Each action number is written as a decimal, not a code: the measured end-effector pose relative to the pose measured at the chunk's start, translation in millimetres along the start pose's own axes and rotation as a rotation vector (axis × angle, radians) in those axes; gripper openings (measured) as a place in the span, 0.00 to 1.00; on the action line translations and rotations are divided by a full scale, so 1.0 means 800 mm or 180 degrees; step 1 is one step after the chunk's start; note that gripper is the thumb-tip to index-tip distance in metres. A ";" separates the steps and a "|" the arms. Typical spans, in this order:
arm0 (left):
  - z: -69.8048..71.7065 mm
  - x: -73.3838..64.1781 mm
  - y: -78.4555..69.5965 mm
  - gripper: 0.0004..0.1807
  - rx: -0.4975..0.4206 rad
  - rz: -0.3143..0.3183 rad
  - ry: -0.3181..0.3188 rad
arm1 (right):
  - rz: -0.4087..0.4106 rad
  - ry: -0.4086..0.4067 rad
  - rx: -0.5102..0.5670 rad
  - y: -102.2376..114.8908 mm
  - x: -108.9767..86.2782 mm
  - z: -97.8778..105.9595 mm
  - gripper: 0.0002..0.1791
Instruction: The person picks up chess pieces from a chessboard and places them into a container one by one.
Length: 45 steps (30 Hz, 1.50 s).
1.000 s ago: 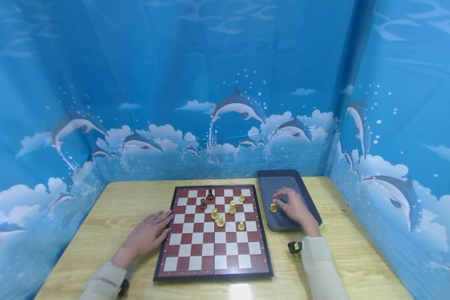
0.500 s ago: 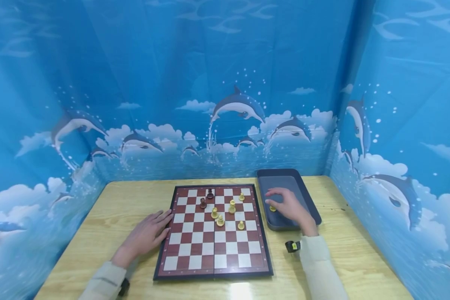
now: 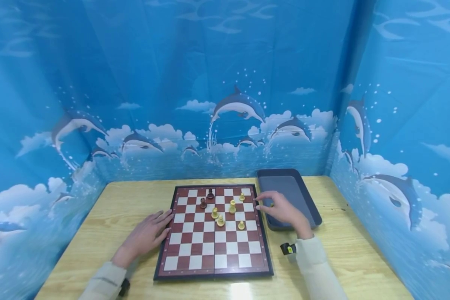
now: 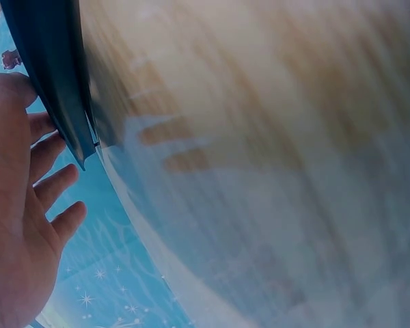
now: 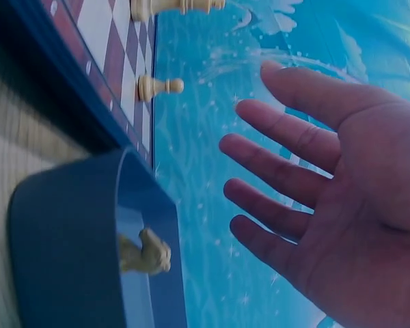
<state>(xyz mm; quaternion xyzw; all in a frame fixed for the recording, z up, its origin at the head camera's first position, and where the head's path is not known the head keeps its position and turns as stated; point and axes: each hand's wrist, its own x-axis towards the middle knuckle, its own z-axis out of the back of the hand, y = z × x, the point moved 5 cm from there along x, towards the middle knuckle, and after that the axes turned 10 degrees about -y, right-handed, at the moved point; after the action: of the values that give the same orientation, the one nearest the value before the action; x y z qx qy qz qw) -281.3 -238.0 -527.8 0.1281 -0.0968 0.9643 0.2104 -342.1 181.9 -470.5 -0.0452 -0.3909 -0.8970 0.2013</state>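
My left hand (image 3: 146, 235) rests at the left edge of the chessboard (image 3: 196, 263), fingers relaxed against its rim. In the left wrist view the fingers of the left hand (image 4: 20, 198) touch the board's dark side (image 4: 55, 61). Over the gap between board and tray hovers my right hand (image 3: 283, 208), its fingers spread and holding nothing; the right wrist view shows the same bare palm (image 5: 369, 198). A cream knight (image 5: 147, 254) stands inside the dark tray (image 3: 311, 204), mostly hidden by the right hand in the head view. Nearest the right fingertips on the board is a cream pawn (image 3: 241, 196).
More cream pieces stand mid-board, including a tall one (image 3: 232, 207), one (image 3: 214, 213) and another (image 3: 220, 221), with a pawn (image 3: 241, 225) nearer me. Two dark pieces, one (image 3: 210, 193) behind the other (image 3: 203, 203), stand farther back. A dolphin-print curtain (image 3: 225, 137) surrounds the wooden table (image 3: 131, 196).
My right hand has let go of the knight in the tray and moved left, its fingertips now at the board's right edge. The left hand has stayed still.
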 end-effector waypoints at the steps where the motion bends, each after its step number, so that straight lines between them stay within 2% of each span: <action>1: 0.000 0.000 0.000 0.29 0.0009 0.0006 0.0010 | 0.0008 0.0049 -0.0011 0.003 0.000 -0.003 0.17; 6: -0.002 0.001 0.001 0.30 0.0015 0.0001 0.0041 | 0.0034 0.0286 0.0008 0.017 -0.004 -0.017 0.18; 14: -0.003 0.000 0.000 0.30 0.0087 -0.0064 0.0032 | 0.0365 0.0477 0.0061 0.035 -0.005 -0.040 0.14; 25: -0.007 -0.001 0.000 0.30 0.0106 -0.0049 0.0148 | 0.0415 0.0721 0.0066 0.038 -0.006 -0.061 0.13; 30: -0.007 -0.002 0.001 0.31 0.0102 -0.0059 0.0150 | 0.0406 0.0779 0.0130 0.037 -0.004 -0.068 0.08; 35: -0.007 -0.002 0.002 0.31 0.0098 -0.0076 0.0150 | 0.0492 0.0730 0.0015 0.034 -0.002 -0.073 0.03; 45: -0.004 -0.001 0.001 0.30 0.0041 -0.0043 0.0105 | 0.0543 0.0668 -0.0148 0.030 0.003 -0.076 0.03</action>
<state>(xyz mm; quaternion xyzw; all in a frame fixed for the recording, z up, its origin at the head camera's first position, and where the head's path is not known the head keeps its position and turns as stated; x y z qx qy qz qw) -281.8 -238.0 -530.9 0.1143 -0.0862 0.9655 0.2177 -329.7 122.6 -495.6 0.0111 -0.3416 -0.8852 0.3155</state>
